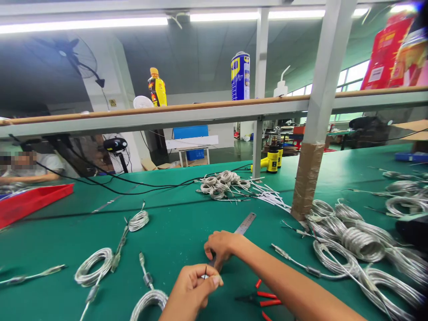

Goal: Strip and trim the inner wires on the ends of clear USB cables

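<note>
Centrally, low in the view, a bare left hand [190, 287] in a tight pinch, thumb pressed against forefinger on a thin dark wire end [205, 270] with a tiny white tip, too small to make out further. Just above and beyond it, a bare right hand [222, 248], curled almost shut around the lower end of a narrow brushed-steel ruler [245, 224], the two hands nearly touching. Long axis of the ruler slanting away from the body, up and to the right, its free end pointing toward the far side of the worktop; the right hand on the ruler, the left hand on the wire. Beneath the right forearm, a pair of red-handled wire cutters [259, 299], flat on the green mat-covered worktop [180, 232]. On both sides, loose coils of silver braided cable [363, 245], heaped at right, spread singly at left, one coil [149, 304] just beside the left hand. Farther off, a tangled bundle of smaller coils [219, 185] and a squat yellow heat gun [272, 161]. At far left, a shallow red plastic tray [30, 203], with another person's forearm [26, 177] behind it.
</note>
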Available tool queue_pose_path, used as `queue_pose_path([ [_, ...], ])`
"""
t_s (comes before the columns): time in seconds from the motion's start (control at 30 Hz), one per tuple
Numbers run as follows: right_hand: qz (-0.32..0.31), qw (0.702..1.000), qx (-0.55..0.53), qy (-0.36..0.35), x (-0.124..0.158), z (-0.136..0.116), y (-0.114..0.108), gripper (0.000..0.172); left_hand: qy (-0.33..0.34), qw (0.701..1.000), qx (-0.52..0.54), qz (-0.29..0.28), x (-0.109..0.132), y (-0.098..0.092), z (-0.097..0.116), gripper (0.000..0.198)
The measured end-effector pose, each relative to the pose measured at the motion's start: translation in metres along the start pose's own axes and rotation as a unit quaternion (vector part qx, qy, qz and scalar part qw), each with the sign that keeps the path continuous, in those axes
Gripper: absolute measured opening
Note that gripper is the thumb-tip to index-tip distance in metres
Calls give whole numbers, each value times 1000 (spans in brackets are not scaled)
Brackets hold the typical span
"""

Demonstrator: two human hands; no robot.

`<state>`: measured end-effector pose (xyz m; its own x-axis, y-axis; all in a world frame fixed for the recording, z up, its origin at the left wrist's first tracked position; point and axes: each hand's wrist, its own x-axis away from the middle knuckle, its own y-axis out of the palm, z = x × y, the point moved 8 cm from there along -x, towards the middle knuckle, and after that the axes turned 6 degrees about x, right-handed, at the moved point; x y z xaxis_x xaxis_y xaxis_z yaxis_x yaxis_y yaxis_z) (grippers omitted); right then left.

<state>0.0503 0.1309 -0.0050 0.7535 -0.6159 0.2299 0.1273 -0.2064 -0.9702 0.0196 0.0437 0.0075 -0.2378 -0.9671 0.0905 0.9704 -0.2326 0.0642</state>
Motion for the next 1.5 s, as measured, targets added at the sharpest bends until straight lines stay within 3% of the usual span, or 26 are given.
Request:
queue_pose_path([
  [0.13, 16, 998, -65, -16, 7, 8, 4, 24, -12, 1000, -12, -17, 0, -2, 3, 38],
  [0.23, 75, 991, -110, -11, 20, 14, 0, 13, -12, 1000, -16, -17, 2, -3, 9, 37],
  [0.27, 105, 988, -117, 4, 25, 16, -3, 14, -10, 1000, -15, -14, 3, -4, 11, 36],
  [0.43, 266, 948, -107, 141, 50, 26, -25, 55, 3, 999, -30, 27, 8, -9, 24, 28],
  [0.63, 366, 902, -61, 222, 85, 29, -44, 35, -7, 998, -40, 41, 10, -11, 27, 26],
  [0.8, 384, 899, -40, 208, 98, 28, -50, 35, -30, 998, -37, 43, 8, -13, 21, 28],
  [1.27, 384, 906, -27, 175, 101, 21, -61, 39, -36, 996, -48, 60, 8, -16, 20, 24],
  [1.5, 375, 910, -24, 176, 101, 22, -60, 38, -32, 997, -58, 38, 7, -15, 15, 26],
])
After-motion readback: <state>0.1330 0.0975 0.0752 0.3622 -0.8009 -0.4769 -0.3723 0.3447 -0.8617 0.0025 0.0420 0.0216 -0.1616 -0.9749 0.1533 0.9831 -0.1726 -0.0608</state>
